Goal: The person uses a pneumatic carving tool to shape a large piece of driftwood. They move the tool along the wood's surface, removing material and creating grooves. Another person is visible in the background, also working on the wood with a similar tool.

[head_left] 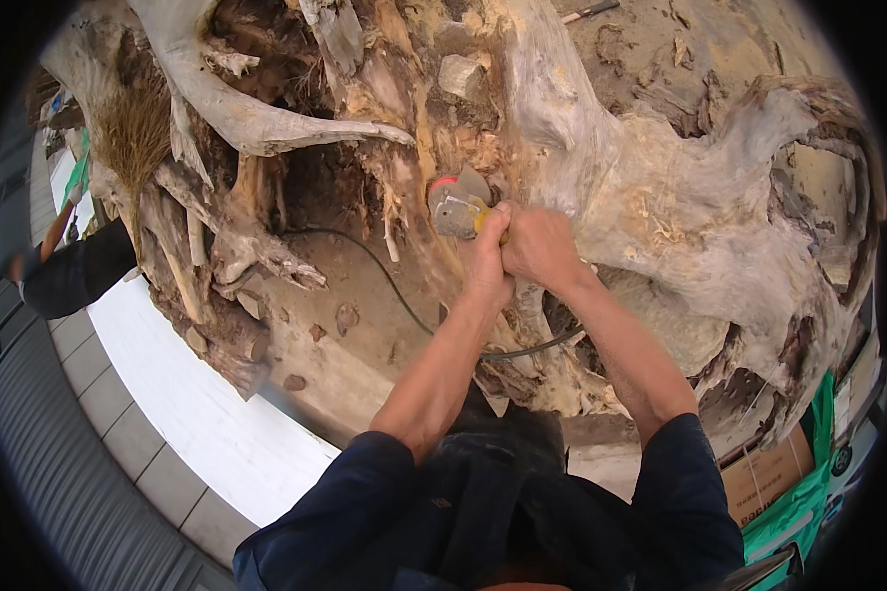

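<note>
Both my hands are closed around an angle grinder (455, 214) with a dusty grey head, a red edge at its disc and a bit of yellow body. My left hand (490, 248) grips it just behind the head. Pressed against it, my right hand (540, 246) wraps the rear part, hiding most of the body. The grinder's head is at the brown, rough wood in the middle of a large weathered tree root (601, 167). Whether the disc touches the wood I cannot tell. A black cable (375, 264) loops below my forearms.
A stone-like chunk (462, 77) sits in the root above the grinder. A pale curved branch (266, 126) juts in from the left, near a dry brush-like bundle (133, 133). Another person's dark-clothed arm (79, 271) shows at far left. A cardboard box (769, 478) stands lower right.
</note>
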Tool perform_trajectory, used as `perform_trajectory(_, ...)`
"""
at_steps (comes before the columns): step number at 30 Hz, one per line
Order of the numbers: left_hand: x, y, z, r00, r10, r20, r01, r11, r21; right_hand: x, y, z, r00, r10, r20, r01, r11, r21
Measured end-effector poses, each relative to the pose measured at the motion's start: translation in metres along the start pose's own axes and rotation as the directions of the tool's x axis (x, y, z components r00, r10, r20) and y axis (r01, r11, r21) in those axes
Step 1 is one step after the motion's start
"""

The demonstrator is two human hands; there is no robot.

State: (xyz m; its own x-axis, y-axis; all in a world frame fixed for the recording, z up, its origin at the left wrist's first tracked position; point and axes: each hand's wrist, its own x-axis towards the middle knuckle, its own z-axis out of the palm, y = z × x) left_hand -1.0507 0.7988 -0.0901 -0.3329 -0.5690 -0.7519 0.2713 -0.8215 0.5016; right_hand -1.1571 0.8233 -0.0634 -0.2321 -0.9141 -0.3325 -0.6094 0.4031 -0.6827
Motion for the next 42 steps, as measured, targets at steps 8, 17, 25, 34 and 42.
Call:
perform_trajectory(8, -0.019, 0.007, 0.0, 1.0, -0.019, -0.008, 0.02, 0.999, 0.03, -0.013, -0.006, 0.01, 0.998, 0.067, -0.016, -0.068, 0.997, -0.045)
perform_trajectory(17, -0.005, 0.003, -0.003, 0.998, 0.013, -0.06, -0.013, 1.0, -0.005, -0.004, -0.005, 0.011, 0.999, 0.054, -0.002, -0.054, 0.994, -0.091)
perform_trajectory(25, -0.023, -0.025, -0.011, 0.996, -0.059, -0.06, 0.055, 0.997, -0.059, -0.037, 0.009, 0.022, 0.997, 0.006, -0.079, -0.009, 0.999, -0.04)
perform_trajectory(34, -0.015, -0.013, -0.004, 0.996, -0.025, -0.085, 0.01, 0.985, -0.173, -0.017, -0.003, 0.005, 0.999, 0.001, 0.042, 0.005, 0.988, -0.155)
perform_trajectory(42, -0.033, 0.002, 0.003, 0.997, -0.072, -0.041, 0.072, 0.997, -0.003, -0.031, -0.003, 0.011, 1.0, 0.023, -0.008, -0.024, 0.997, -0.078)
